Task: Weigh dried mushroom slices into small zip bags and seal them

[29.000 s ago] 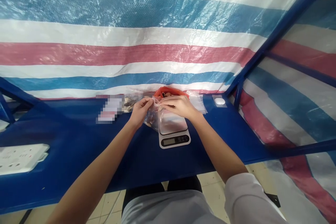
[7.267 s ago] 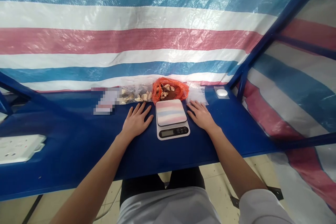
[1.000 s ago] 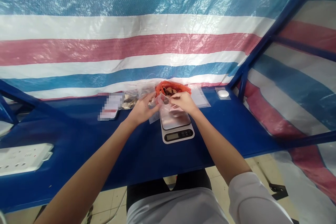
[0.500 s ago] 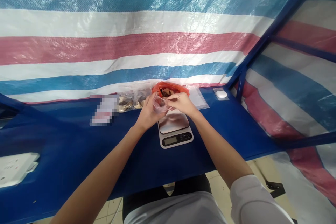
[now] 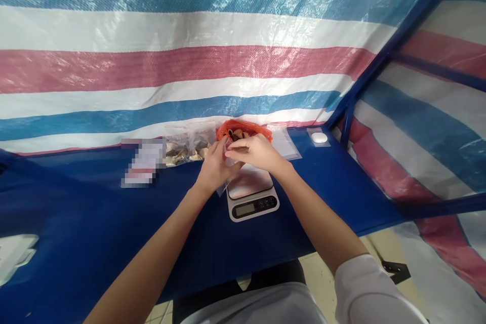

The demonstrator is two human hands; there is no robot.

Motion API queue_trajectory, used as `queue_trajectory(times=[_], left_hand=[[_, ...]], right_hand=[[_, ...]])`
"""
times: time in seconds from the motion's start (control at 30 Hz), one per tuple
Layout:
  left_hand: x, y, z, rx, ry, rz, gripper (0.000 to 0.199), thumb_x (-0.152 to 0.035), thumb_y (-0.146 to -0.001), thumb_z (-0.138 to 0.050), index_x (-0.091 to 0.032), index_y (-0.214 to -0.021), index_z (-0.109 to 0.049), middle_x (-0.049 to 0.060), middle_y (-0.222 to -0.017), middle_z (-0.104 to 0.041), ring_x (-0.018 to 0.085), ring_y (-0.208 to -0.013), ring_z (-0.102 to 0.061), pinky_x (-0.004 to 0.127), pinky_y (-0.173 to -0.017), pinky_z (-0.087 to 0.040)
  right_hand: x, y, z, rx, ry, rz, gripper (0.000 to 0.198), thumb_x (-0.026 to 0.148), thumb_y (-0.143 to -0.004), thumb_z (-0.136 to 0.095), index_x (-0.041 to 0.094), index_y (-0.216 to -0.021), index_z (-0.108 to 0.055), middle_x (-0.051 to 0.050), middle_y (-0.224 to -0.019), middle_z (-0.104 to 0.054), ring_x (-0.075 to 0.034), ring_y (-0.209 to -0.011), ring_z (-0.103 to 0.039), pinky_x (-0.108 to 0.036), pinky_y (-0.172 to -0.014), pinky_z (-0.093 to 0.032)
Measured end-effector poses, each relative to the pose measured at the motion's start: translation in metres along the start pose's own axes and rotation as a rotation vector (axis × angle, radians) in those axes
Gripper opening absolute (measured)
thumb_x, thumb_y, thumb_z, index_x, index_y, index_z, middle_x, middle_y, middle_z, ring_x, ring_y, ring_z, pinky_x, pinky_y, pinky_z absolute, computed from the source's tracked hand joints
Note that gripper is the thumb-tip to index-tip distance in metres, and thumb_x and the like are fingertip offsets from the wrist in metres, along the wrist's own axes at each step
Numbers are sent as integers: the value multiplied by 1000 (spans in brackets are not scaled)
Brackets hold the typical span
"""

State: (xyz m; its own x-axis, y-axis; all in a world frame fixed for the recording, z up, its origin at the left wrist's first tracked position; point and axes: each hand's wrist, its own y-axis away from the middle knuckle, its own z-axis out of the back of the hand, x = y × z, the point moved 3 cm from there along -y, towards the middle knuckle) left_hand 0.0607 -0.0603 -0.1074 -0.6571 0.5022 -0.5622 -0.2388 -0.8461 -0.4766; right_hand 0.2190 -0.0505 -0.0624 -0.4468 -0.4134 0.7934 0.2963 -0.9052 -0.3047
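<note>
A clear plastic bag (image 5: 227, 148) is held between my two hands, above the back part of a white kitchen scale (image 5: 253, 202). My left hand (image 5: 215, 168) is closed around the bag's left side. My right hand (image 5: 255, 153) reaches over the bag's opening, its fingers bent at the bag; the fingertips are partly hidden. Just behind the hands, an open red plastic bag (image 5: 266, 131) holds dried, pale and dark pieces (image 5: 238, 134). Left of my left hand lie clear bags (image 5: 178, 153) filled with similar pieces.
A blue table (image 5: 114, 223) carries everything. Flat clear bags (image 5: 286, 143) lie right of the red bag, and a white rounded object (image 5: 319, 137) sits farther right. A blurred-out sheet (image 5: 143, 162) and a white power strip (image 5: 17, 255) are on the left. Striped sheeting (image 5: 190, 68) hangs behind.
My right hand has moved left across the mouth of the clear bag. The bag's lower part now shows below my left hand. The view has shifted slightly.
</note>
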Motion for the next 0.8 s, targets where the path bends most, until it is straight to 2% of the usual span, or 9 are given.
queue_trajectory(times=[0.1, 0.2, 0.33, 0.47, 0.6, 0.67, 0.8], left_hand=[[-1, 0, 0, 11, -13, -11, 75, -36, -75, -75, -19, -144, -49, 15, -132, -65, 35, -123, -60, 51, -109, -46], [3, 2, 0, 18, -3, -10, 77, -38, -76, -76, -19, -145, -48, 14, -133, -65, 35, -124, -59, 51, -109, -46], [13, 8, 0, 13, 32, -29, 80, -44, -77, -78, -20, -147, -46, 14, -134, -63, 34, -125, -58, 51, -110, -46], [20, 11, 1, -8, 31, -66, 82, -47, -78, -78, -25, -150, -43, 12, -139, -60, 33, -131, -55, 50, -112, -44], [15, 5, 3, -47, 14, -35, 93, -53, -72, -82, -24, -150, -42, 14, -141, -59, 35, -131, -55, 53, -110, -46], [8, 0, 4, -46, 27, -23, 88, -53, -72, -81, -22, -146, -45, 14, -138, -62, 35, -128, -58, 52, -107, -49], [-1, -8, 5, -43, 48, -9, 59, -45, -79, -75, -20, -130, -59, 13, -126, -69, 32, -116, -65, 49, -101, -53]], right_hand=[[-2, -3, -8, 70, 191, 116, 12, 37, -83, -76, 28, -81, -83, 0, -72, -74, -19, -73, -65, -33, -76, -49], [-5, -6, -9, 93, 208, 115, 11, 32, -83, -74, 28, -77, -82, 1, -72, -73, -17, -70, -63, -31, -73, -46], [-5, -9, -4, 147, 23, 86, 13, 23, -83, -70, 22, -74, -80, 1, -69, -70, -14, -68, -60, -29, -69, -45], [-13, -13, -1, 147, -301, 59, 15, 32, -81, -74, 18, -80, -80, -2, -79, -74, -17, -79, -66, -30, -76, -52], [-18, -17, -4, 177, -352, 57, 22, 39, -81, -76, 18, -81, -80, -3, -78, -76, -17, -78, -68, -31, -77, -54], [-17, -18, -6, 175, -315, 74, 22, 39, -82, -75, 18, -79, -80, -3, -78, -76, -17, -76, -67, -30, -74, -53], [-14, -21, -7, 194, -297, 87, 20, 37, -83, -74, 18, -82, -81, -4, -82, -77, -18, -80, -69, -30, -75, -54]])
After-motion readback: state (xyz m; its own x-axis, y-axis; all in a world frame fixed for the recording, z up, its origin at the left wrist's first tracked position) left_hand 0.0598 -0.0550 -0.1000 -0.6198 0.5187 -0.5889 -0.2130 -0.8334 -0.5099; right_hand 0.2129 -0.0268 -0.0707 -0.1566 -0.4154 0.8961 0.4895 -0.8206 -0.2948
